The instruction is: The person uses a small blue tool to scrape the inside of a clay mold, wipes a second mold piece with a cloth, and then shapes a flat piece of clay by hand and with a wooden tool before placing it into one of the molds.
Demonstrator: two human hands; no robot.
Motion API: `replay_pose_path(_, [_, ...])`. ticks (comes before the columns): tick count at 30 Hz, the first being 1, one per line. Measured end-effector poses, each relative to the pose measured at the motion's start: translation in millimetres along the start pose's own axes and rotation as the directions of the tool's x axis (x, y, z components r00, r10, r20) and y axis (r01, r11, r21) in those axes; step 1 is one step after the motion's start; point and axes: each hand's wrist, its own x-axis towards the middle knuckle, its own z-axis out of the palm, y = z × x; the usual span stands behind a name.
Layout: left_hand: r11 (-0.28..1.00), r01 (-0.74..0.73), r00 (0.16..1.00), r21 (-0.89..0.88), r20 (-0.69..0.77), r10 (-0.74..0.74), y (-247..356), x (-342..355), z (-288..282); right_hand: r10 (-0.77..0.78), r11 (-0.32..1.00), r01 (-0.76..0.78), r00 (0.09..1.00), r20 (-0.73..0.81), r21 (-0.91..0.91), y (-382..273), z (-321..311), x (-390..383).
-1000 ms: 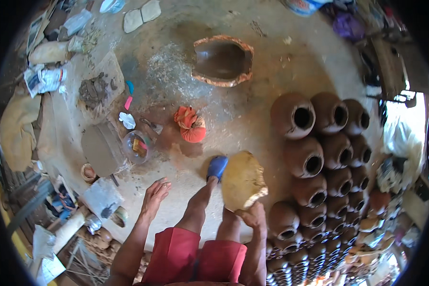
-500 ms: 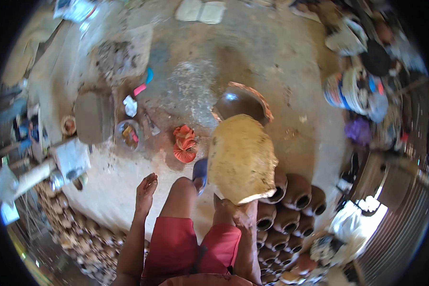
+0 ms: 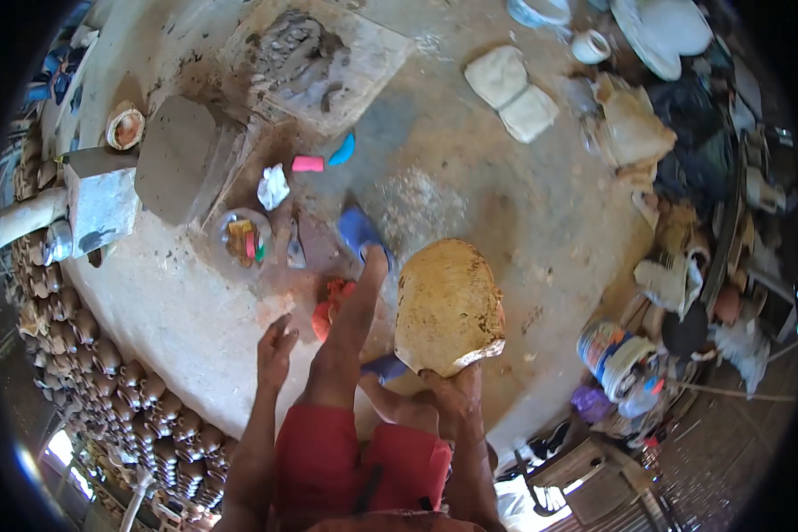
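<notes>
My right hand [image 3: 457,390] grips the lower edge of a large yellowish, rounded mold-like shell [image 3: 448,306], holding it up in front of my right leg. The shell's domed, brown-stained side faces up, and a rough pale edge runs along its bottom. My thumb lies near that edge; the other fingers are mostly hidden. My left hand [image 3: 277,355] is empty beside my left knee, its fingers loosely apart. A crumpled orange-red cloth [image 3: 326,312] lies on the floor nearest to it, partly behind my leg.
A tub of small coloured pieces [image 3: 239,238], a pink block [image 3: 309,163] and a blue curved piece [image 3: 342,149] lie ahead left, near a grey clay block [image 3: 176,160]. Stacked clay pots [image 3: 133,386] line the left. A bucket [image 3: 614,350] and a purple bag [image 3: 591,403] stand right.
The view has turned leftwards, and my left leg has stepped forward. The shell stays in my right hand. The dark hollow piece with an orange-brown rim on the floor no longer shows.
</notes>
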Motion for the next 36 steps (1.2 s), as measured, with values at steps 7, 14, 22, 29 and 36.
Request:
replay_pose_path(7, [0.964, 0.082, 0.996, -0.252, -0.016, -0.088, 63.3, 74.7, -11.9, 0.205, 0.846, -0.054, 0.951, 0.23, -0.531, -36.8, 71.9, 242.6])
replay_pose_path(14, [0.885, 0.18, 0.942, -0.429, -0.184, -0.281, 63.1, 77.7, -28.9, 0.268, 0.457, -0.013, 0.955, 0.124, -0.889, -59.2, 144.9, 374.7])
replay_pose_path(22, [0.765, 0.103, 0.981, -0.636, -0.061, -0.183, 106.8, 136.5, 46.0, 0.272, 0.274, 0.047, 0.954, 0.124, -0.961, -63.3, 200.7, 397.0])
replay_pose_path(29, [0.879, -0.063, 0.984, -0.473, -0.178, -0.025, 78.4, 226.8, 152.9, 0.271, 0.203, 0.107, 0.949, 0.16, -0.973, -29.1, 234.4, 382.1])
replay_pose_path(36, [0.081, -0.142, 0.904, -0.987, -0.162, -0.395, 37.4, 303.1, 247.4, 0.419, 0.213, 0.624, 0.637, 0.647, -0.752, 4.6, 246.1, 397.6])
